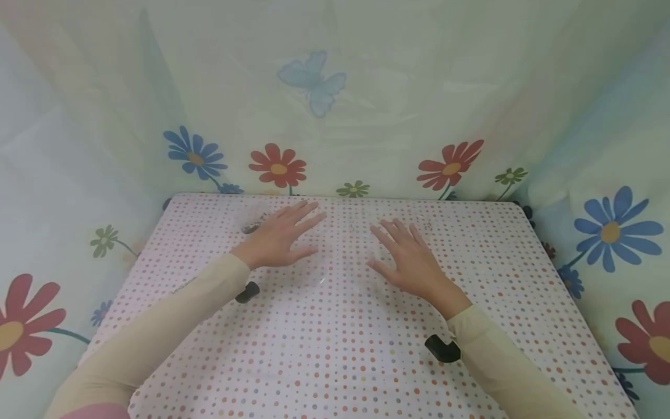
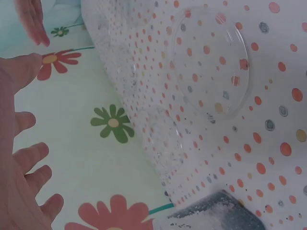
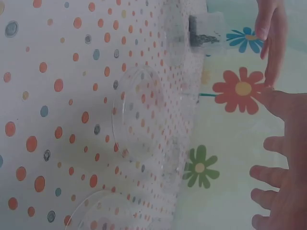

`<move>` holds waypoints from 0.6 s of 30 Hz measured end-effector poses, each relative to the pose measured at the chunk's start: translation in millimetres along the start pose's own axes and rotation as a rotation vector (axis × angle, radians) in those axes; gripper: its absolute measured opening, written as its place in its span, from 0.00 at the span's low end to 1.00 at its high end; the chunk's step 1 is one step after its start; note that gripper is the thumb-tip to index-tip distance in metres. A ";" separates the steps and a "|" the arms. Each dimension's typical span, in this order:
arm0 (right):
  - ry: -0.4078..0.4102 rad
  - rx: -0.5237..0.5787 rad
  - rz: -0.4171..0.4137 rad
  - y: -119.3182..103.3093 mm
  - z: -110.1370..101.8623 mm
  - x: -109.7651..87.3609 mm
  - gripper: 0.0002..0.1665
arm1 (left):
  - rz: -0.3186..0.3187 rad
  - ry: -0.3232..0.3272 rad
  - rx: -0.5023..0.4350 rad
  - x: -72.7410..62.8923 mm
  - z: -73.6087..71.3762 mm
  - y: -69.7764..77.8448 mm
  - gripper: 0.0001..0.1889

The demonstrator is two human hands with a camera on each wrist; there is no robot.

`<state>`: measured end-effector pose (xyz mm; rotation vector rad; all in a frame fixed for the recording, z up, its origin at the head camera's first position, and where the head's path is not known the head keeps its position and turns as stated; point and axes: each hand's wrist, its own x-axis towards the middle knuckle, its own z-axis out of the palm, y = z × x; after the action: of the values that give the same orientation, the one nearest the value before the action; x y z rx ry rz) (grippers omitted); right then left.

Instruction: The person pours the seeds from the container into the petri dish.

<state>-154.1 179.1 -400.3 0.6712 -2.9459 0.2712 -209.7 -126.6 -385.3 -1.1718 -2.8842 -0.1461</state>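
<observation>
My left hand [image 1: 285, 235] is held over the back middle of the table, palm down, fingers straight and spread, holding nothing. To its right, my right hand [image 1: 410, 256] is also spread and holds nothing. Below them lie several clear round dishes, barely visible from the head. One clear dish [image 2: 211, 62] shows plainly in the left wrist view, with a smaller clear piece [image 2: 163, 139] farther back. In the right wrist view a shallow clear dish [image 3: 139, 112] lies flat. A clear tub [image 3: 206, 36] with dark grains stands at the back left, partly behind my left hand in the head view.
The table [image 1: 335, 361] wears a white cloth with red and grey dots. A flowered curtain [image 1: 387, 105] hangs behind it and along both sides. Black pieces [image 1: 442, 349] sit beside my wrists.
</observation>
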 end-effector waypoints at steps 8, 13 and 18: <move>0.011 0.020 -0.001 0.2 2.4 1.3 0.44 | -0.063 0.011 -0.023 -7.3 -2.7 -5.7 0.39; 0.033 0.032 -0.002 0.5 3.9 1.2 0.43 | -0.101 0.000 -0.020 -12.4 -0.1 -12.3 0.39; 0.046 0.049 0.007 0.4 6.4 2.4 0.43 | -0.138 0.023 -0.009 -17.9 3.1 -20.1 0.40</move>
<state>-156.8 177.2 -406.3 0.6515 -2.9070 0.3558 -210.9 -153.1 -391.0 -0.9655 -2.9463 -0.1741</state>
